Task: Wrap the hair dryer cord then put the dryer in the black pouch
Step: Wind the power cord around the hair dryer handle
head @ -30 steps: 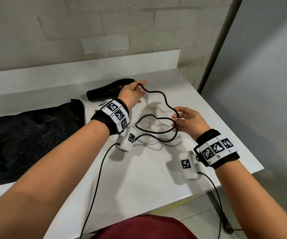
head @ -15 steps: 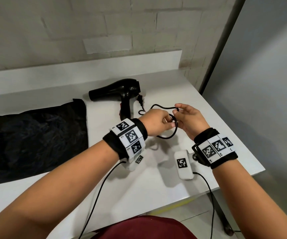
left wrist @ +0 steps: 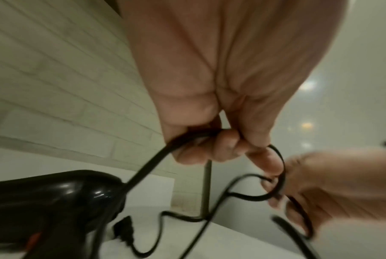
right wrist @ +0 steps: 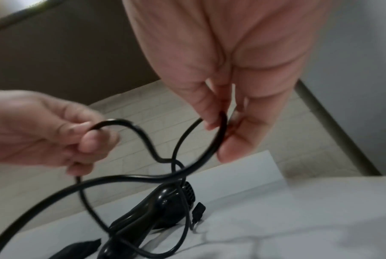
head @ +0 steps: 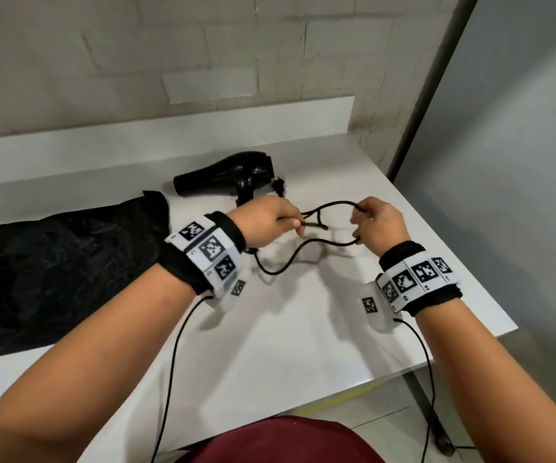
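Cord only part gathered: left hand pinches folded strands, right hand grips a loop, slack trailing on the counter; dryer lies near the back edge, black pouch at the left edge, unfilled.

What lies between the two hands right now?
Only the cord: a loop of it, held above the table, spans from the left hand to the right hand. Nothing else sits between them. The head view shows it best.
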